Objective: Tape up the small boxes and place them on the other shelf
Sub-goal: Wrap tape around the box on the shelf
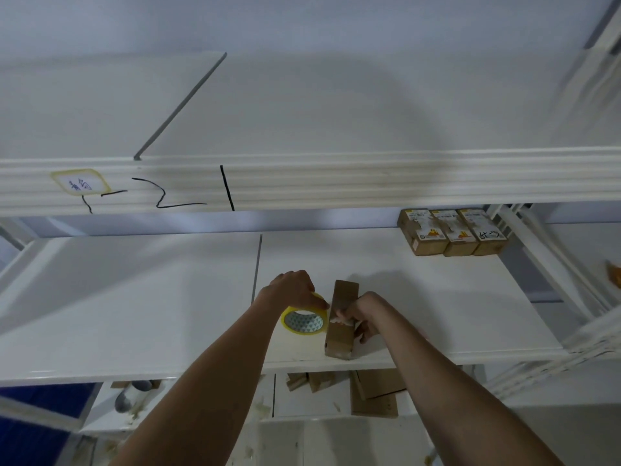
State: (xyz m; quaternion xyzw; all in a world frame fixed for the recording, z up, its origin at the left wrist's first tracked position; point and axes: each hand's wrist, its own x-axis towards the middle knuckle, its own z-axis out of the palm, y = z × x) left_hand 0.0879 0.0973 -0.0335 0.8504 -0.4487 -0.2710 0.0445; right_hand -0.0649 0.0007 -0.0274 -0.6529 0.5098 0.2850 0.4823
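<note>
Left hand [295, 290]: lower centre of the frame, fingers curled over the top of the yellow tape roll [305, 320], gripping it.
Right hand [359, 314]: just right of the roll, fingers wrapped round the brown box [341, 319], holding it on the white shelf [437, 314].
Brown box: standing on a long edge near the shelf's front lip, touching the roll.
Three labelled boxes [452, 232]: side by side at the shelf's back, right of centre.
Lower shelf [312, 403]: loose cardboard pieces, bottom centre.

Head view, downward (close) over shelf [134, 297]
</note>
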